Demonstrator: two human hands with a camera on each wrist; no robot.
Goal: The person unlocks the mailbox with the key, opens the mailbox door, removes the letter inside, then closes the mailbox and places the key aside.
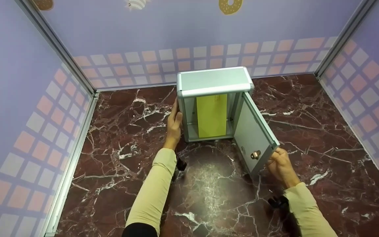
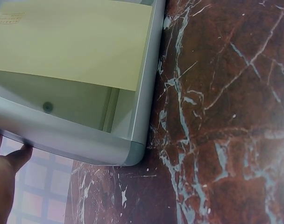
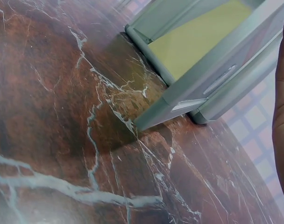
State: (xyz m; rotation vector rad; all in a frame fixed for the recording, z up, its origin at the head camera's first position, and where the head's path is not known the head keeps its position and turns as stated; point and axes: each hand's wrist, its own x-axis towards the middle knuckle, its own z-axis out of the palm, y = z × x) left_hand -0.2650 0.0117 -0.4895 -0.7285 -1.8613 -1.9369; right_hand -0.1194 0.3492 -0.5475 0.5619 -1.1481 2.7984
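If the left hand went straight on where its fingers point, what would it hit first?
Probably the checkered back wall: the left hand lies along the metal box, though depth is hard to judge.

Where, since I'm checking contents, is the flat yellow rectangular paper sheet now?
In the head view, the yellow paper sheet is inside the silver-grey rectangular metal-looking box, just right of picture centre and left of its open grey rectangular door.

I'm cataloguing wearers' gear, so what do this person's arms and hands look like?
The left sleeve and right sleeve are plain pale yellow. The left hand and right hand wear no gloves. A small black attachment shows beside each sleeve.
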